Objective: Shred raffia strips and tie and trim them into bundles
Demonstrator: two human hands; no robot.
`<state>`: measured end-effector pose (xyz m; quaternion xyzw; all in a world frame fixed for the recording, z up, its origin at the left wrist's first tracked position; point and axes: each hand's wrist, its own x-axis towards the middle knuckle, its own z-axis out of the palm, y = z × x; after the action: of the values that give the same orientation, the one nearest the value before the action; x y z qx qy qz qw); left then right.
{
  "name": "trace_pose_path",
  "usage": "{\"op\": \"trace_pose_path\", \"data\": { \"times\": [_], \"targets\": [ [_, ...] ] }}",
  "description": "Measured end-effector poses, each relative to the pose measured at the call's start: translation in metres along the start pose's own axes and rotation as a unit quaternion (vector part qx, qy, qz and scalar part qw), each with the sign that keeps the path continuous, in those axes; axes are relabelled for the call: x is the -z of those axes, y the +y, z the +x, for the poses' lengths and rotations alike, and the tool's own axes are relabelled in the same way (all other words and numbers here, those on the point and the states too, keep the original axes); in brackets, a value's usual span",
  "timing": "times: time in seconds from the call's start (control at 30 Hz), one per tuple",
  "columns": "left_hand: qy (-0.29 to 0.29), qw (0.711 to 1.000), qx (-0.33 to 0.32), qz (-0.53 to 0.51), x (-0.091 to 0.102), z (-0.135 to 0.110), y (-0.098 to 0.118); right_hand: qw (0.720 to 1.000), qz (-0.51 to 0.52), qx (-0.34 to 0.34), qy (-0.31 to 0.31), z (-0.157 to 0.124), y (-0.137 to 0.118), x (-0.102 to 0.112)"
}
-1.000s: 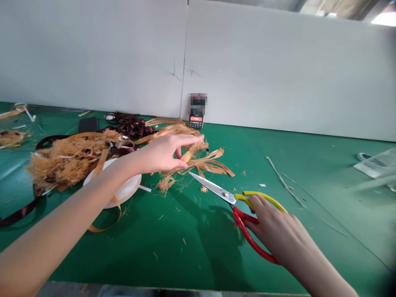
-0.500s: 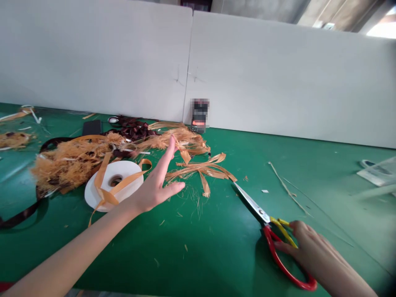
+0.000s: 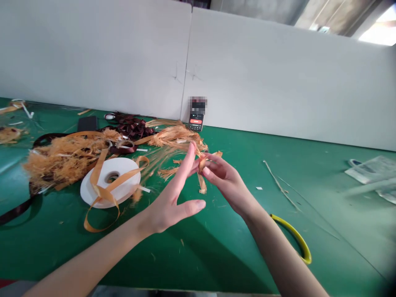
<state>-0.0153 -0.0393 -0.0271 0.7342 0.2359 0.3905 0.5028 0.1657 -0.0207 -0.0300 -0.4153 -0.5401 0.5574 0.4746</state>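
Green flat tabletop (image 3: 154, 264): far edge along white upright panels (image 3: 278, 78), surface extending well right of the hands. Tan ribbon strip (image 3: 202, 165): pinched in right hand's (image 3: 230, 181) fingertips. Left hand (image 3: 167, 206): thumb spread wide, just left of strip.

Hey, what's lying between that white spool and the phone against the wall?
In the head view, frayed tan strands lie between the white spool and the phone.
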Motion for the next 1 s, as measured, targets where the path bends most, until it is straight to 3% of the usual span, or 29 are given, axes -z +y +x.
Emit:
{"op": "trace_pose_path", "data": {
  "times": [0.2,0.3,0.4,0.5,0.57,0.67,0.7,0.87,1.0],
  "targets": [
    [0.05,0.999,0.006,0.008,0.001,0.001,-0.012,0.996,0.029,-0.012,0.081,0.008,-0.007,0.006],
    [0.118,0.989,0.083,0.026,0.007,0.001,-0.027,0.995,-0.009,-0.015,0.101,0.008,-0.008,0.015],
    [0.217,0.961,0.151,0.077,0.019,0.003,-0.034,0.995,-0.048,-0.027,0.084,0.006,-0.013,0.026],
    [0.294,0.937,0.056,0.178,0.03,0.012,-0.027,0.994,-0.091,-0.051,0.03,0.005,-0.025,0.029],
    [0.23,0.951,0.024,0.204,0.033,0.021,-0.017,0.99,-0.121,-0.066,-0.013,0.006,-0.036,0.025],
    [0.047,0.991,0.09,0.087,0.03,0.036,-0.004,0.985,-0.144,-0.082,-0.053,0.008,-0.05,0.016],
    [0.017,0.993,0.11,0.037,0.028,0.04,-0.002,0.984,-0.146,-0.087,-0.059,0.01,-0.054,0.013],
    [0.034,0.984,0.167,-0.051,0.029,0.048,-0.008,0.981,-0.154,-0.108,-0.047,0.013,-0.061,0.014],
    [-0.005,0.973,0.199,-0.12,0.042,0.046,-0.018,0.98,-0.162,-0.102,-0.049,0.012,-0.06,0.025]
  ]
}}
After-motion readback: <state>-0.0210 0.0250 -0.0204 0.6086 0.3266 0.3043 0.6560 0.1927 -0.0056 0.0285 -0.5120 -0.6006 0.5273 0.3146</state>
